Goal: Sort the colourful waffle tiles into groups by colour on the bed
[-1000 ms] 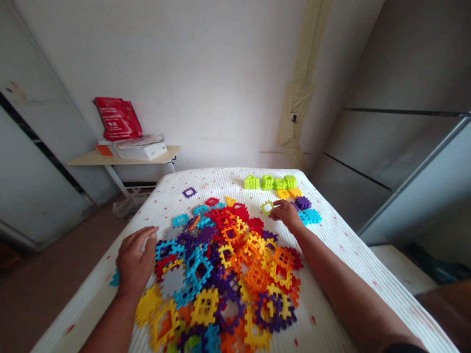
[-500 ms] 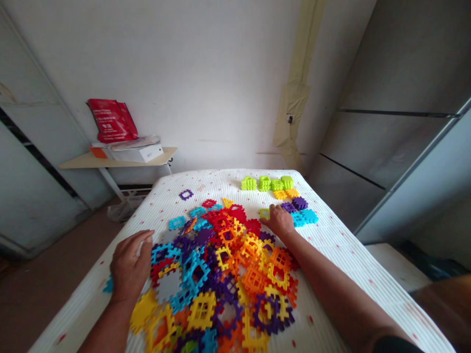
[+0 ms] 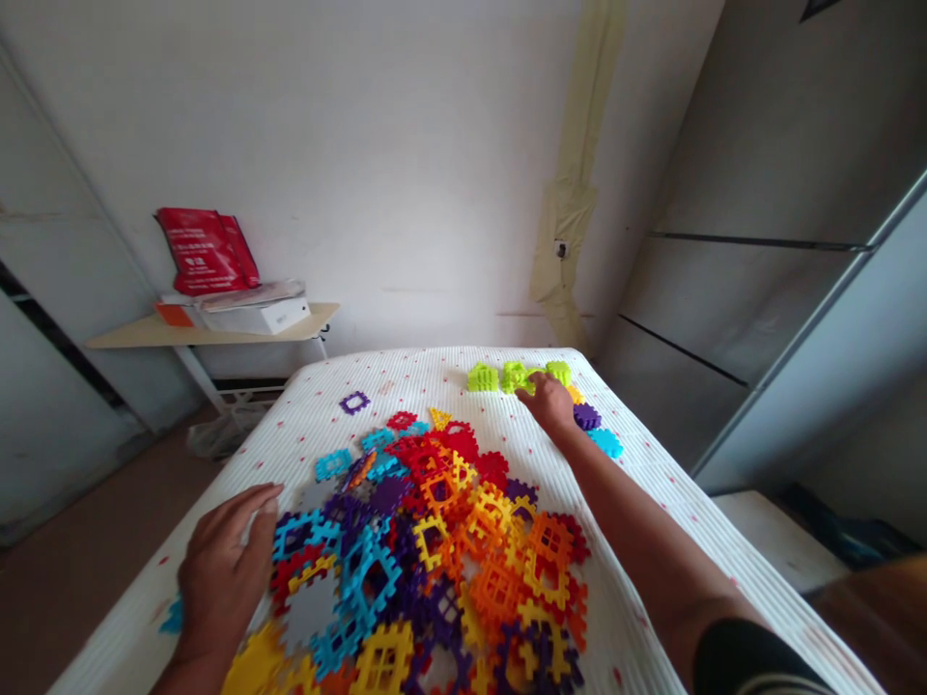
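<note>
My right hand (image 3: 550, 403) reaches to the far right of the table, fingers closed on a lime-green building tile (image 3: 527, 385). The tile is at a row of lime-green tile stacks, and the hand partly hides it. One of those stacks, a green stack (image 3: 483, 377), stands just left of the hand. My left hand (image 3: 228, 565) rests at the left edge of a large loose pile of toothed plastic tiles, thumb and fingers apart, holding nothing. Nearest to it are a blue tile (image 3: 294, 534) and a grey square tile (image 3: 310, 613).
Beyond my right hand are a purple stack (image 3: 587, 416) and a blue stack (image 3: 605, 443). A single purple frame (image 3: 354, 403) lies apart at the far left. The white cloth-covered table (image 3: 406, 381) ends near the wall; a side table (image 3: 137, 331) holds boxes and a red bag (image 3: 205, 253).
My right hand has moved away from me to the green stacks, taking the green tile from beside the pile. My left hand stays by the pile. The view has shifted slightly.
</note>
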Motion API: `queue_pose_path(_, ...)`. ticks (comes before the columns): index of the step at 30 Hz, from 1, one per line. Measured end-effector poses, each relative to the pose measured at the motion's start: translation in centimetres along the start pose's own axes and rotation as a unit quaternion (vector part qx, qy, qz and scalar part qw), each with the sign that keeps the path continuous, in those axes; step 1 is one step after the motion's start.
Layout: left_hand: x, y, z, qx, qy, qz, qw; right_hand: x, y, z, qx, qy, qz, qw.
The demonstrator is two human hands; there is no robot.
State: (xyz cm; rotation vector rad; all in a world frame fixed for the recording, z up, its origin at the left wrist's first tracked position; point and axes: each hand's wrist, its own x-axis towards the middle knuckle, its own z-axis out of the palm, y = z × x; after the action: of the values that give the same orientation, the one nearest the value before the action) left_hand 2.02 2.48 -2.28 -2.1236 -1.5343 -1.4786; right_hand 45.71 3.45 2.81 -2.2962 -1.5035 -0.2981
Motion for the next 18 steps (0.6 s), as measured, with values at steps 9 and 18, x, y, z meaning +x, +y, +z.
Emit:
queue_pose_path(9,0.3,0.0,-0.3,0.018,-0.028,-0.024,0.999,7.1,-0.8,1.5,-0.044,-0.059,0.041,0.996)
queue_pose_path(18,0.3,0.3,-0.5,0.009,-0.024,-0.008,1.0,8.6,-1.3,2.3,-0.07,-0.093,0.043,0.992)
